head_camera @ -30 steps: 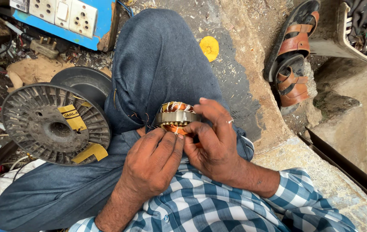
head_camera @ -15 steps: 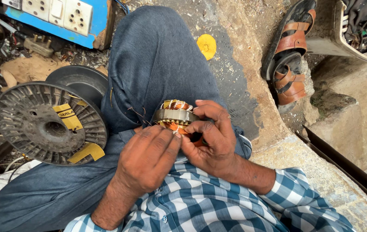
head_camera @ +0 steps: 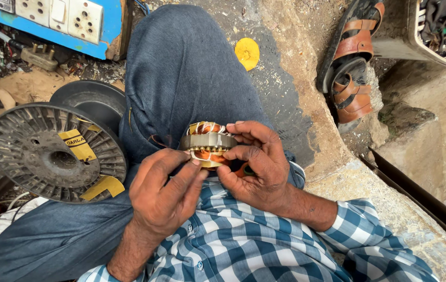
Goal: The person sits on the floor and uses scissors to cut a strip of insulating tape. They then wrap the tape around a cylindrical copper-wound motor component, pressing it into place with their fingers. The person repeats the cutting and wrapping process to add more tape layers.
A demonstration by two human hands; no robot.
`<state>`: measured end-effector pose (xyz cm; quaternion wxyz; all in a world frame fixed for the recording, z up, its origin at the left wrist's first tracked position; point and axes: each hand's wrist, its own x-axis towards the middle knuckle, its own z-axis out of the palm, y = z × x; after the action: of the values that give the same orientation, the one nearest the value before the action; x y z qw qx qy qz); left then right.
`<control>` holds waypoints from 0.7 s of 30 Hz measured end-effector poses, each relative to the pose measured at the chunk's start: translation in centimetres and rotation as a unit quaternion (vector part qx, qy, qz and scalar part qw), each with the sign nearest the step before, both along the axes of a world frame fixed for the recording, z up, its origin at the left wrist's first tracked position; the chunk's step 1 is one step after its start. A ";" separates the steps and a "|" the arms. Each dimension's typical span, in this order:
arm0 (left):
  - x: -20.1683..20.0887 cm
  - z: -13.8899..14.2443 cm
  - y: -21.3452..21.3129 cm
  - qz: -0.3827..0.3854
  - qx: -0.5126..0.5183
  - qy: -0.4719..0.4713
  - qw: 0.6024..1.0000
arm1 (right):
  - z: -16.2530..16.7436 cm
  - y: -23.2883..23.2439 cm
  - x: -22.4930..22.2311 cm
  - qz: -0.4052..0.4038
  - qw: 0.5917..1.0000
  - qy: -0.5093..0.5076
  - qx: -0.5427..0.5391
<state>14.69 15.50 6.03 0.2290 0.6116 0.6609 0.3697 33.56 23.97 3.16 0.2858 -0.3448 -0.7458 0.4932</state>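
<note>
- Over the lap, near the centre of the view: a small motor stator [head_camera: 208,143], a grey laminated ring with copper-coloured windings and pale insulation showing above and below the band
- Right hand [head_camera: 257,167]: clamped on the stator from the right, fingers curled over the top edge and thumb pressing from beneath
- Left hand [head_camera: 168,190]: closed at the stator's lower left edge, fingertips pinched together against the windings; a thin reddish wire [head_camera: 157,140] strays leftward from the coil
- Risk, judged from the grip: the fine wire could kink or snap if tugged sharply, and the enamel may scrape on the ring's hard metal edges; the stator, held only by fingertips, could slip onto the denim trousers [head_camera: 181,68] or the rough ground
- To the left: a grey ribbed plastic spool [head_camera: 56,151] with yellow tape, circular, dusty, lying flat beside the knee
- Far left: a blue board with white sockets [head_camera: 56,18], amid loose debris
- Far right: brown strapped sandals [head_camera: 353,68] on cracked concrete [head_camera: 296,78]; a round yellow disc [head_camera: 247,52] lies between them and the knee
- Near edge: a blue-and-white checked shirt [head_camera: 264,245], soft woven cloth
</note>
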 end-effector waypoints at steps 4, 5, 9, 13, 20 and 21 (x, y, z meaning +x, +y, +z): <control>0.1 0.1 -0.6 -0.004 -0.012 0.020 1.000 | 0.0 0.0 0.1 0.008 1.000 -0.003 -0.002; 0.2 0.2 -0.7 -0.015 -0.015 0.033 0.999 | 0.1 0.0 0.1 0.011 1.000 -0.006 0.003; 0.8 0.2 -0.6 -0.019 0.003 0.050 0.999 | 0.2 0.3 0.0 0.019 1.000 -0.008 0.019; 0.9 -0.1 -0.7 -0.028 0.011 0.072 0.997 | 0.2 0.4 -0.1 0.028 0.999 -0.011 0.023; 0.5 -0.4 -1.3 -0.038 0.020 0.064 0.997 | 0.6 1.4 0.5 0.096 0.995 -0.033 0.019; 0.5 -0.4 -1.4 -0.036 0.017 0.065 0.997 | 0.7 1.6 0.6 0.105 0.994 -0.035 0.004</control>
<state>15.15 14.14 5.61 0.1884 0.6613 0.6458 0.3319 34.15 25.56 3.84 0.2081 -0.2805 -0.7893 0.5049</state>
